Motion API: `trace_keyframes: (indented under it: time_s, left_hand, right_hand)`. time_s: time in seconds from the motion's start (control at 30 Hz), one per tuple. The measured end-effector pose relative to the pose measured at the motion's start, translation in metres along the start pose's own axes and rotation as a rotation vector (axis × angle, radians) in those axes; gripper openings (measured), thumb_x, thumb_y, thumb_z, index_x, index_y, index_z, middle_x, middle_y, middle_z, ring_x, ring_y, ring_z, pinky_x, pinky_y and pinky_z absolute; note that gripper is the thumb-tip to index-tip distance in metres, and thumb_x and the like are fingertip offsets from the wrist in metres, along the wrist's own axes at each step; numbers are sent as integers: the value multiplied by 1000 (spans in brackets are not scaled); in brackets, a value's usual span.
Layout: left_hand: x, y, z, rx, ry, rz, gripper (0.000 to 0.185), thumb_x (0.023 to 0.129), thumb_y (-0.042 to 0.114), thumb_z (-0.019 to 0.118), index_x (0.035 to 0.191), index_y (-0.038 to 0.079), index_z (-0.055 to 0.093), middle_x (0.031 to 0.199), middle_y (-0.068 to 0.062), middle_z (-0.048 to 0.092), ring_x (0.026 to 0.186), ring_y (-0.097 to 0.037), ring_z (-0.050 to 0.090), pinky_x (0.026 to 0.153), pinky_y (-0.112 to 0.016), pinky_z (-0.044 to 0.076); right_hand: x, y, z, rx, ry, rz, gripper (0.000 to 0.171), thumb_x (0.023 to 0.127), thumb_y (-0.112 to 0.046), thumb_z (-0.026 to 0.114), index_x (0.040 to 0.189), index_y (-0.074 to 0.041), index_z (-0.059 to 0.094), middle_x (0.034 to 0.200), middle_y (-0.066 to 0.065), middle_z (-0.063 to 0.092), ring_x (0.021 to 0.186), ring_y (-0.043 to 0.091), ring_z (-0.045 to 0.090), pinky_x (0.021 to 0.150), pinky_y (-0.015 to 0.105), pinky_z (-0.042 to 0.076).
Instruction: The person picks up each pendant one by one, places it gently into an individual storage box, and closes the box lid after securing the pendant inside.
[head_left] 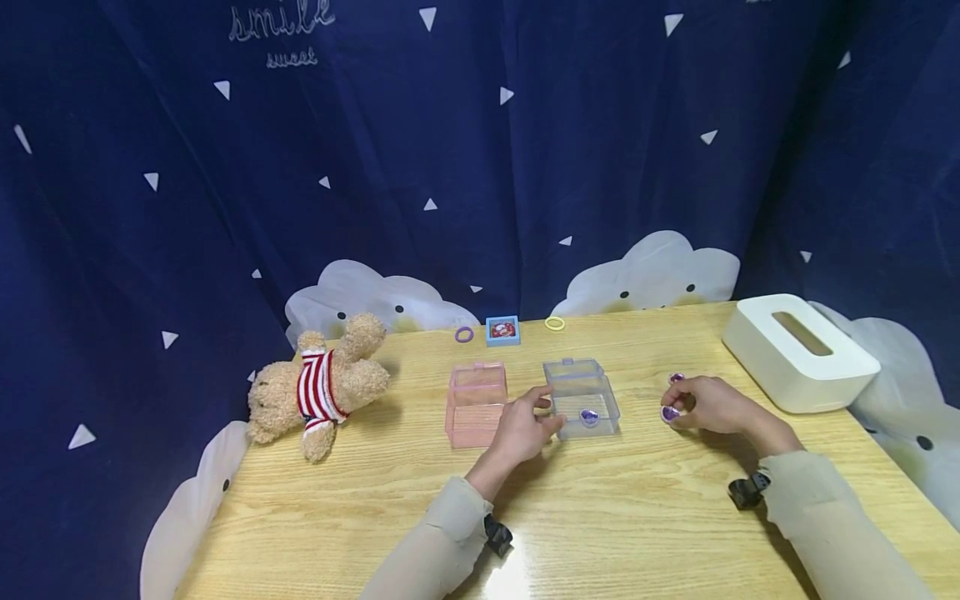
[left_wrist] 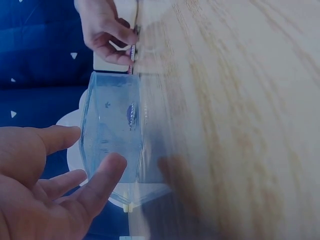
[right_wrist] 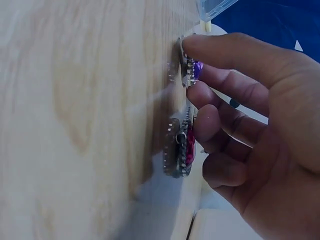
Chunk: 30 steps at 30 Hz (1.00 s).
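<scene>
My right hand (head_left: 714,405) pinches a purple gem ornament (head_left: 670,414) with a silver beaded rim between thumb and fingers, close over the table. Just behind it lies a second ornament (head_left: 677,378), whose stone looks red in the right wrist view, near the curled outer fingers. A clear bluish plastic box (head_left: 609,410) stands with its lid raised at the back. One purple gem ornament (head_left: 589,417) lies inside it. At the box's left side is my left hand (head_left: 522,427), its fingers spread and fingertips right at the wall. To its left, a pink clear box (head_left: 480,408) also has its lid up.
A teddy bear (head_left: 318,392) in a striped shirt lies at the left. Along the back edge are a purple ring (head_left: 464,334), a small blue framed piece (head_left: 502,331) and a yellow ring (head_left: 555,323). A white tissue box (head_left: 801,354) stands at the right rear.
</scene>
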<state>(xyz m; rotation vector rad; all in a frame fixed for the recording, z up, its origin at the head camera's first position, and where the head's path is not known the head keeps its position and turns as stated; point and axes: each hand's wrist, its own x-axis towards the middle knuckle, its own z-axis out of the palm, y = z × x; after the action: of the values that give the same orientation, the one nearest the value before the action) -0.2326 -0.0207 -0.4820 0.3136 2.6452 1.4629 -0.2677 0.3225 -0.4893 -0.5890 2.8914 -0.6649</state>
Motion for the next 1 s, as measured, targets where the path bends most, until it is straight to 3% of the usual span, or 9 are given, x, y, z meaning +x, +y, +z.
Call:
trace_keyframes:
  time_s: [0.2,0.4,0.67,1.0]
  left_hand:
    - [0,0,-1,22,1,5,57,91,22,74,142,10,54,117,-15,72,90,-22,75,70,-26,59]
    - [0,0,-1,36,4,10,57,90,23,75,142,10,54,115,-14,73,88,-21,75,72,-26,59]
    - [-1,1,-1,42,5,9,57,91,23,74,142,10,54,115,-14,73,88,-21,75,72,-27,59]
    - [-2,1,-1,28,-3,-3,57,91,21,74,143,10,53,115,-14,72,85,-18,74,65,-23,56]
  right_hand:
    - [3,-2,-1,47,29,15,22,82,-29,82,98,-20,71,92,-6,70,86,12,63,75,28,51]
    - [7,-10,-4,111,46,47,25,84,-32,80,104,-19,71,91,-5,69,78,9,56,64,22,45]
    - [13,-28,-9,138,87,26,22,85,-26,78,105,-19,72,91,-3,69,68,9,52,52,25,43]
    - [29,-53,-10,127,136,-39,25,84,-21,80,108,-16,73,93,-2,71,73,12,54,62,23,44]
